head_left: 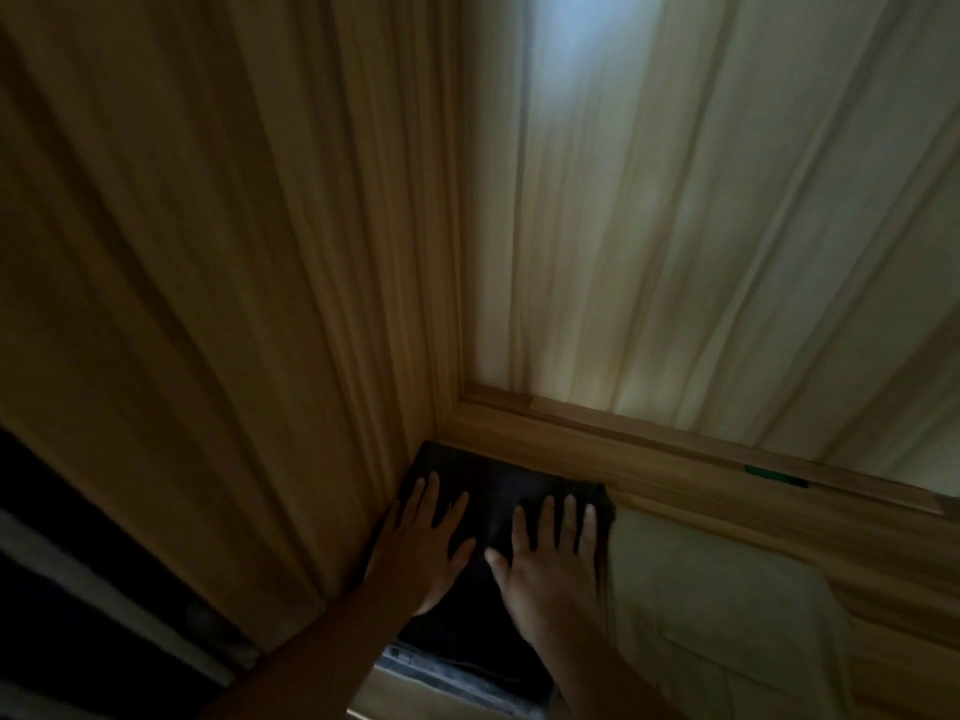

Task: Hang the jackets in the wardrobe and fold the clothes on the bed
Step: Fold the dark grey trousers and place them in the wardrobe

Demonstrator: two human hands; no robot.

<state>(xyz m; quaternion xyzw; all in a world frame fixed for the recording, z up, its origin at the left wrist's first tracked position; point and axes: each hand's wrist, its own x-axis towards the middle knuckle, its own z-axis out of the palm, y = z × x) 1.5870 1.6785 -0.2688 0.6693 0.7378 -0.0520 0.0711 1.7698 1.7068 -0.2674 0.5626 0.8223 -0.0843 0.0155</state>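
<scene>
1. While pressing flat on the dark folded garment point(519, 480) in the wardrobe's point(234, 304) back-left corner: left hand point(421, 548), fingers straight, gripping nothing.
2. Right hand point(550, 558): likewise splayed flat, nothing pinched.
3. Risk: folds dragged loose by sliding palms, or toppling onto the pale cloth point(701, 589) alongside.
4. Too dim to tell garment type; near edge lost in shadow.

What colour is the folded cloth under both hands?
Black or very dark, no visible pattern; the folded cloth shows best in the head view, though dim.
</scene>
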